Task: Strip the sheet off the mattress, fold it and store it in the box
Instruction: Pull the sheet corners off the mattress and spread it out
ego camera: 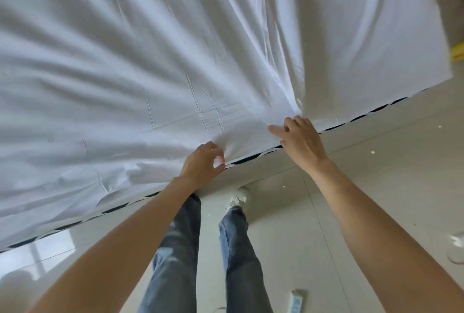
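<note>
Head view shows me stripping: my left hand (202,162) pinches the white sheet (175,61) at the mattress's near edge, my right hand (300,140) curls into it just beside, so next I judge a steady pull toward me.

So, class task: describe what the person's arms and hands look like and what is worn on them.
Both forearms are bare up to the frame's edge, with no sleeves showing. The left hand and right hand wear no gloves; no watch or bracelet shows at either wrist.
</note>
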